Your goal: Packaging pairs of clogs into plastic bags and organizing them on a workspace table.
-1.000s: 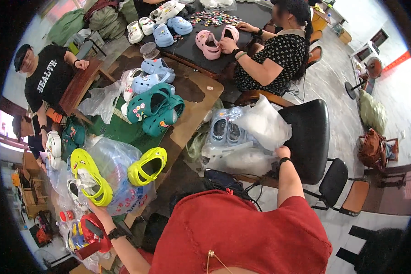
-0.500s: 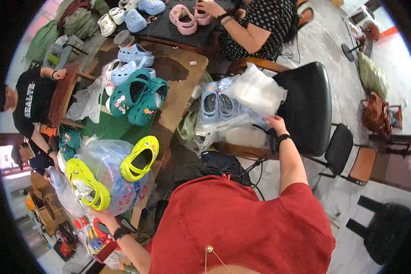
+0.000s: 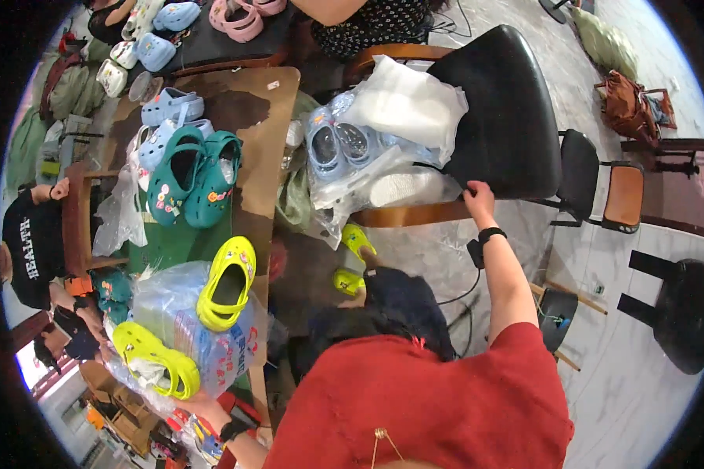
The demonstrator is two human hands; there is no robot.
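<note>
My left hand (image 3: 203, 408) is beside the heel of a yellow-green clog (image 3: 152, 356) with paper stuffed inside. Its fingers are hidden behind the shoe and the plastic. The matching yellow-green clog (image 3: 227, 283) leans on a clear plastic bag (image 3: 176, 301) with blue contents at the table's near end. My right hand (image 3: 479, 199) has its fingers curled over the edge of a black chair (image 3: 497, 117), where the wooden armrest (image 3: 407, 216) meets the backrest. On that chair sit light blue clogs (image 3: 328, 148) in clear plastic, with a white wrapped packet (image 3: 407, 94) against them.
Teal clogs (image 3: 192, 176) and pale blue clogs (image 3: 168, 109) stand on the brown table (image 3: 270, 117). A person in a dark patterned top (image 3: 375, 31) sits beyond the chair. Another person in a black shirt (image 3: 35, 250) is at the left. A second black chair (image 3: 673, 305) stands at the right.
My right hand has shifted from beside the plastic bag to the chair's edge. The view has turned, and feet in yellow-green clogs now show below the chair. My left hand stays by the clog.
</note>
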